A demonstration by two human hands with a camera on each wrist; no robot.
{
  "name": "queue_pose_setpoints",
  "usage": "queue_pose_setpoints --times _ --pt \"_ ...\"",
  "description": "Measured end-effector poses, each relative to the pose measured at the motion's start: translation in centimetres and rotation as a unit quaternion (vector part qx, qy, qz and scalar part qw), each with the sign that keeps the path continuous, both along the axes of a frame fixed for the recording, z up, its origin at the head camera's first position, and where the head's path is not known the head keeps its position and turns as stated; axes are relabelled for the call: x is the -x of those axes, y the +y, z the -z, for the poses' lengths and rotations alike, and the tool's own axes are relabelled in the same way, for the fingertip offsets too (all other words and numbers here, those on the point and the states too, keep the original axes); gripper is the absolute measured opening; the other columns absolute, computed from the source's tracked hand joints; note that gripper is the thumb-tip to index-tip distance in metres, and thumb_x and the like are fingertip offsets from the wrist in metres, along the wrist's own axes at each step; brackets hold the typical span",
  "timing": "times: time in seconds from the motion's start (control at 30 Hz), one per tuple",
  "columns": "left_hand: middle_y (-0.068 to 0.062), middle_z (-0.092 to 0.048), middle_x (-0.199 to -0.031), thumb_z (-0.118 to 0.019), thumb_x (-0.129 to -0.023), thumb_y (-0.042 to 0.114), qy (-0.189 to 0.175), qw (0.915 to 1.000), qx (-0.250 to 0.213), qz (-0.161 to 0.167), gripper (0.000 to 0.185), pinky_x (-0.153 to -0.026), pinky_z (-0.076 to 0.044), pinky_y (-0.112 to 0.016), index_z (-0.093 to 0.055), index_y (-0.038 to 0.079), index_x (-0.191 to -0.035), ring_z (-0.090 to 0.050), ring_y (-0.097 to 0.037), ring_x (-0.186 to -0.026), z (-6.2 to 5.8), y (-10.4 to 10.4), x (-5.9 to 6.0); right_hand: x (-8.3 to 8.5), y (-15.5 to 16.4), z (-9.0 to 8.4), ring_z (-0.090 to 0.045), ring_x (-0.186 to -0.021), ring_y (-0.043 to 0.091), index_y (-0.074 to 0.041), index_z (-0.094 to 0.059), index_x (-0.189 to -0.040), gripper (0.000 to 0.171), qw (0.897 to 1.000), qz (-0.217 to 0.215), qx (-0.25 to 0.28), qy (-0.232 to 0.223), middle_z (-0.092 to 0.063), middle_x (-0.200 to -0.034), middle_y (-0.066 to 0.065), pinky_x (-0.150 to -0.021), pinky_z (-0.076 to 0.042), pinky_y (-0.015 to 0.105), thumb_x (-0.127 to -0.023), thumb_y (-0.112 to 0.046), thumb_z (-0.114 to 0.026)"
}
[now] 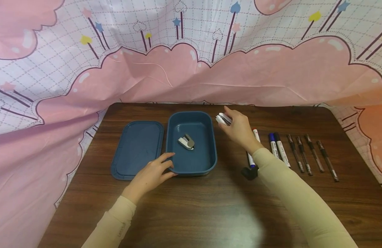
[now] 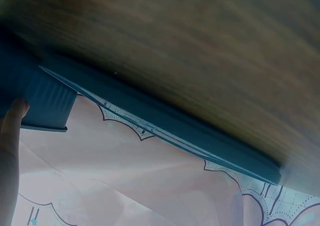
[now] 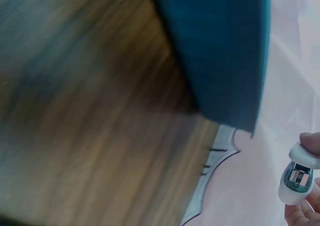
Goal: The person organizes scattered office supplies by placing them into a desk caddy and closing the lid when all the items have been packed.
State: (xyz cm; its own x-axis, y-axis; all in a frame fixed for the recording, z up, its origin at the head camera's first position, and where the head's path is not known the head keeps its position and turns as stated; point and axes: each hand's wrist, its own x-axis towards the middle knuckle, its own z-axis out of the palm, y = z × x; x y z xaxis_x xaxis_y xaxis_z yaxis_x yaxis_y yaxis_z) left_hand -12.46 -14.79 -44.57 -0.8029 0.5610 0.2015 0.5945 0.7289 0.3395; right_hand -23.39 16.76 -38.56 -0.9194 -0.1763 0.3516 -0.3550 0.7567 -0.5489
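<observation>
A blue plastic box (image 1: 213, 151) stands uncovered on the wooden table. Inside it lies a small white-and-grey stapler (image 1: 186, 142). My left hand (image 1: 152, 175) is at the box's front left corner, its fingers spread and touching the rim and side. One finger (image 2: 15, 118) shows against the box wall in the left wrist view. Just past the box's right side, above the table, my right hand (image 1: 239, 128) grips a white stapler (image 1: 223, 119) between thumb and fingers. The right wrist view shows that stapler's (image 3: 299, 178) metal inside between its two white halves.
The blue lid (image 1: 138, 148) lies flat left of the box. Markers (image 1: 283, 151) lie right of it, some partly hidden by my right arm, near a black object (image 1: 249, 173). Several pens (image 1: 327, 160) lie farther right. A patterned pink cloth (image 1: 194, 77) hangs behind the table.
</observation>
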Motion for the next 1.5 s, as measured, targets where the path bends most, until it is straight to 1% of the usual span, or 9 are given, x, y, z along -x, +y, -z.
queue_pose_setpoints --times 0.23,0.43,0.7,0.83,0.97,1.07,1.17,1.37,1.5 --pt "-0.01 -0.051 -0.142 -0.072 -0.087 0.028 -0.002 1.0 -0.005 0.006 0.02 -0.068 -0.055 -0.027 -0.069 0.014 -0.1 -0.066 -0.01 -0.074 0.1 -0.1 0.1 0.5 -1.7 -1.5 -0.063 -0.105 0.033 0.003 -0.047 -0.14 0.065 1.0 -0.025 -0.002 -0.001 -0.065 -0.12 0.022 -0.084 -0.053 0.045 -0.083 -0.013 -0.075" --pt "-0.01 -0.05 -0.143 -0.072 -0.088 0.029 -0.014 0.9999 -0.005 0.005 0.02 -0.066 -0.054 -0.025 -0.068 0.014 -0.1 -0.065 -0.009 -0.073 0.1 -0.2 0.3 1.3 -3.3 -2.6 -0.062 -0.109 0.033 0.001 -0.046 -0.141 0.065 0.999 -0.039 -0.009 -0.019 -0.063 -0.125 0.022 -0.086 -0.053 0.044 -0.085 -0.015 -0.074" --pt "-0.008 -0.05 -0.142 -0.072 -0.088 0.03 -0.012 0.9999 -0.002 0.005 0.019 -0.069 -0.054 -0.029 -0.068 0.015 -0.1 -0.064 -0.008 -0.071 0.0 -0.1 0.3 2.0 -5.0 -1.8 -0.061 -0.109 0.032 -0.001 -0.045 -0.143 0.066 0.996 -0.07 -0.034 -0.039 -0.06 -0.13 0.021 -0.089 -0.054 0.042 -0.085 -0.016 -0.074" --pt "-0.01 -0.05 -0.142 -0.071 -0.088 0.029 -0.011 0.9999 -0.002 0.01 0.019 -0.065 -0.053 -0.024 -0.068 0.014 -0.1 -0.063 -0.007 -0.068 0.1 0.0 0.3 2.2 -5.3 -1.3 -0.061 -0.111 0.032 -0.001 -0.044 -0.143 0.066 0.995 -0.077 -0.04 -0.041 -0.058 -0.133 0.021 -0.09 -0.054 0.042 -0.086 -0.015 -0.074" --pt "-0.011 -0.05 -0.142 -0.071 -0.088 0.028 -0.013 0.9998 -0.005 0.015 0.019 -0.063 -0.052 -0.019 -0.068 0.013 -0.1 -0.064 -0.007 -0.068 0.0 0.0 0.4 2.4 -5.5 -1.6 -0.062 -0.11 0.033 0.001 -0.045 -0.142 0.066 0.995 -0.084 -0.045 -0.026 -0.058 -0.132 0.022 -0.087 -0.055 0.042 -0.086 -0.015 -0.073" --pt "-0.011 -0.05 -0.142 -0.072 -0.087 0.028 -0.01 0.9998 -0.007 0.014 0.019 -0.065 -0.054 -0.021 -0.068 0.013 -0.099 -0.065 -0.008 -0.071 0.0 -0.1 0.4 2.5 -5.8 -2.2 -0.061 -0.111 0.033 0.0 -0.045 -0.142 0.065 0.995 -0.087 -0.045 -0.015 -0.059 -0.132 0.021 -0.087 -0.055 0.042 -0.086 -0.016 -0.073" --pt "-0.011 -0.05 -0.142 -0.072 -0.087 0.028 -0.008 0.9999 -0.005 0.01 0.019 -0.066 -0.054 -0.022 -0.068 0.014 -0.099 -0.066 -0.008 -0.072 0.0 -0.1 0.4 2.5 -6.3 -2.7 -0.059 -0.116 0.033 0.0 -0.045 -0.142 0.063 0.995 -0.09 -0.044 -0.016 -0.057 -0.135 0.021 -0.09 -0.054 0.042 -0.087 -0.016 -0.072" --pt "-0.009 -0.05 -0.143 -0.072 -0.088 0.029 -0.011 0.9999 -0.001 0.007 0.02 -0.066 -0.054 -0.023 -0.068 0.014 -0.101 -0.066 -0.008 -0.073 0.0 -0.1 0.3 2.8 -7.4 -2.9 -0.055 -0.123 0.033 0.001 -0.044 -0.142 0.062 0.993 -0.097 -0.059 -0.034 -0.054 -0.139 0.021 -0.094 -0.053 0.041 -0.089 -0.016 -0.071" --pt "-0.008 -0.05 -0.143 -0.072 -0.088 0.029 -0.006 1.0 -0.001 0.007 0.019 -0.069 -0.055 -0.029 -0.068 0.015 -0.1 -0.065 -0.008 -0.075 0.0 -0.1 0.2 3.1 -8.2 -3.1 -0.053 -0.126 0.034 0.001 -0.045 -0.142 0.062 0.993 -0.095 -0.059 -0.029 -0.054 -0.139 0.02 -0.098 -0.05 0.041 -0.089 -0.017 -0.07"
